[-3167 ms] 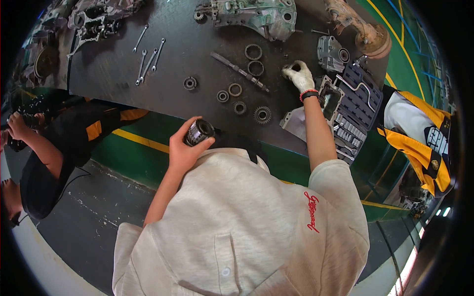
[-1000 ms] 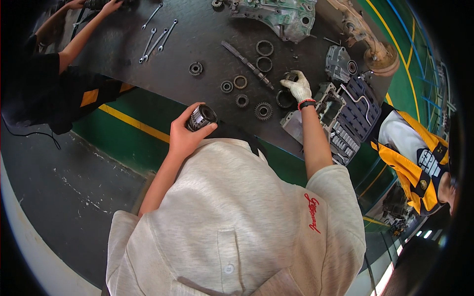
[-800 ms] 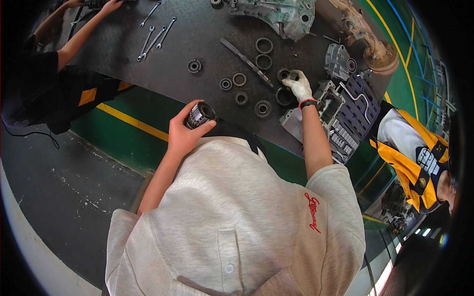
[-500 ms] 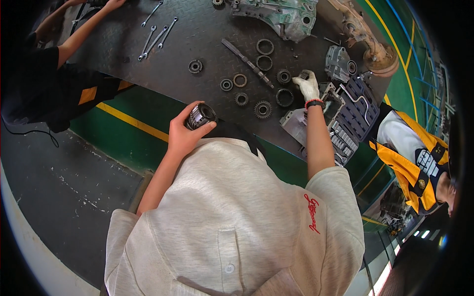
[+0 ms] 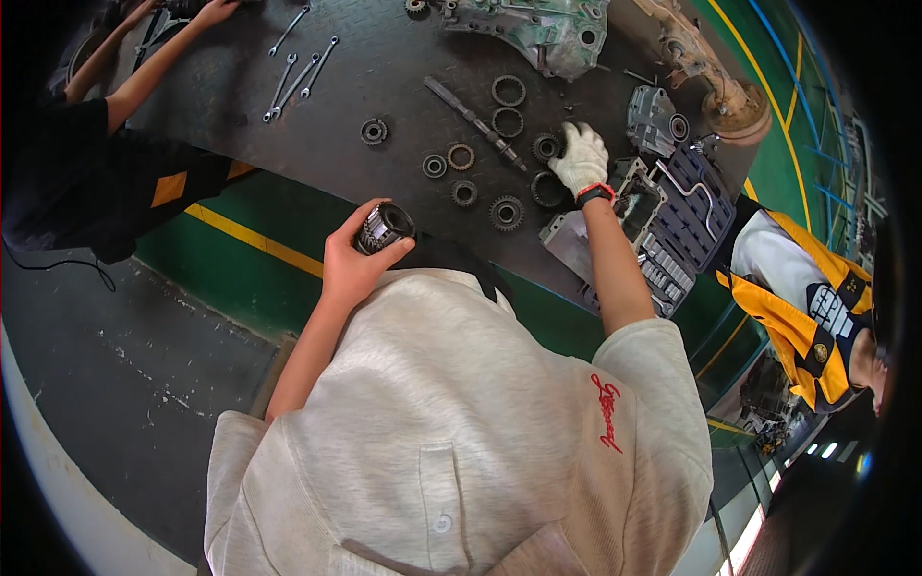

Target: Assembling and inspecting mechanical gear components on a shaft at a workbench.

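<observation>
My left hand (image 5: 355, 257), bare, is closed around a thick metal gear (image 5: 386, 227) with a hollow centre, held in front of my body off the table edge. My right hand (image 5: 579, 158), in a white glove, lies palm down over the table with its fingers stretched and slightly apart. What is under the palm is hidden. Just left of its fingers sits a small toothed gear (image 5: 546, 147), and below it a dark ring (image 5: 548, 190) is partly covered. A long splined shaft (image 5: 475, 123) lies to the left, among several gears and rings.
A green-stained metal housing (image 5: 538, 34) stands at the far side. To the right are a smaller casing (image 5: 656, 122), an open casing (image 5: 634, 197), a socket set case (image 5: 687, 211) and a rusty axle part (image 5: 725, 96). Several wrenches (image 5: 290, 84) lie left; a co-worker's arms (image 5: 158, 62) reach in.
My right hand has turned palm down and moved slightly left; the small gear seen at its fingers before is out of sight. The left hand keeps hold of its gear.
</observation>
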A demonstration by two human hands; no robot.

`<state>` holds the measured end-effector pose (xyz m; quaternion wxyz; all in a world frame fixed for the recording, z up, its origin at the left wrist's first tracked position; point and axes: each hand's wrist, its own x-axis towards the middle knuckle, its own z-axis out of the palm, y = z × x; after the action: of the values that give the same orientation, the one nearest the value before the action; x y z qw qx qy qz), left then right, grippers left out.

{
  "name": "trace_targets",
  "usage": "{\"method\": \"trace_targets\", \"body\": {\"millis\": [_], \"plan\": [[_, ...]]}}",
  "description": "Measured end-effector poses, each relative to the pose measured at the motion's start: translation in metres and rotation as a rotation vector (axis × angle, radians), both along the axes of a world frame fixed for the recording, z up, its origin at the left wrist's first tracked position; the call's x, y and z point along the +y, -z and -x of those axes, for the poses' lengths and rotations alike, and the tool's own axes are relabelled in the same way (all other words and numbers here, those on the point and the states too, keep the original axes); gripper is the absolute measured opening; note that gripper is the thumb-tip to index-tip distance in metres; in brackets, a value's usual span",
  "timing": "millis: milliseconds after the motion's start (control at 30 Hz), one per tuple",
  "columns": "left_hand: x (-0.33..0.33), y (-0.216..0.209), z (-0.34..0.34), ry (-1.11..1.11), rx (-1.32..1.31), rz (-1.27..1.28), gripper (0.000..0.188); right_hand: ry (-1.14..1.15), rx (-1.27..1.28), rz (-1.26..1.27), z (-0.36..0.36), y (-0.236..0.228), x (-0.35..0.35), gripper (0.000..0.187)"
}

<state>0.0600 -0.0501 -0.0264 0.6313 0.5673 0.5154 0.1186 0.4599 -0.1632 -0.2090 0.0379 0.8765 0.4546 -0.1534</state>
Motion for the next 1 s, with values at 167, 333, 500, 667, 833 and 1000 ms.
{"method": "trace_targets", "body": {"millis": [167, 333, 500, 667, 833, 1000], "plan": [[0.001, -0.004, -0.004, 0.03, 0.021, -0.005, 0.061, -0.247, 0.096, 0.155, 0.013, 0.016, 0.018, 0.076], [-0.004, -0.008, -0.001, 0.019, -0.027, -0.05, 0.061, -0.195, 0.112, 0.202, 0.009, 0.008, 0.021, 0.068], [-0.01, -0.004, 0.005, -0.004, -0.017, -0.062, 0.06, 0.093, 0.28, -0.271, 0.031, -0.052, 0.004, 0.071], [-0.006, -0.008, -0.002, 0.03, 0.001, -0.021, 0.059, 0.121, 0.319, -0.539, 0.09, -0.17, -0.01, 0.071], [0.0, -0.024, -0.017, 0.09, -0.097, 0.205, 0.062, 0.045, 0.399, -0.702, 0.138, -0.265, -0.016, 0.071], [0.008, -0.046, -0.028, 0.265, -0.406, 0.072, 0.07, 0.798, 2.311, -1.115, 0.179, -0.294, -0.044, 0.071]]}}
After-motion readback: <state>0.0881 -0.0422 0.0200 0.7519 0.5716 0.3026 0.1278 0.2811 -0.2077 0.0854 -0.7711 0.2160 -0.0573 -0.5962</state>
